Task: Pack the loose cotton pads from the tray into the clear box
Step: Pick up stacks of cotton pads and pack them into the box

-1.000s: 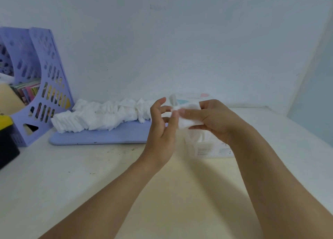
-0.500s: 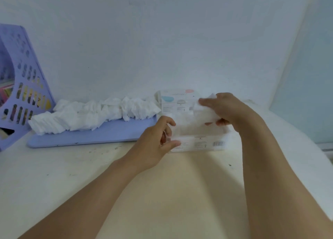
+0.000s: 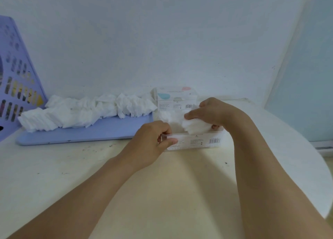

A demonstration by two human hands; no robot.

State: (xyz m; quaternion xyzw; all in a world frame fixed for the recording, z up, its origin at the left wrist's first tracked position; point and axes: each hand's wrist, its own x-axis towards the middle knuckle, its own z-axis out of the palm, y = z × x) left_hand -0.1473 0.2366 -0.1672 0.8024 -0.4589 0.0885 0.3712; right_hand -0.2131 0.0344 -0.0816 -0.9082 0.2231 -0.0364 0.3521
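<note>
Two hands at one clear box (image 3: 196, 142). Left hand (image 3: 153, 143) pinched its near wall; right hand (image 3: 214, 114) grasped a small stack of cotton pads (image 3: 195, 128) over the opening, more pads seemingly inside. Behind, one lavender tray (image 3: 86, 134) bore a long heap of loose pads (image 3: 84, 112). One purple file rack (image 3: 16, 80) far left.

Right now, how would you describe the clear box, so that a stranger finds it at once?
Start at the long lilac tray heaped with loose cotton pads. At its right end stands the clear box, its lid up. Unlike the tray it is see-through and bears barcode labels; the left hand grips its front edge.
</note>
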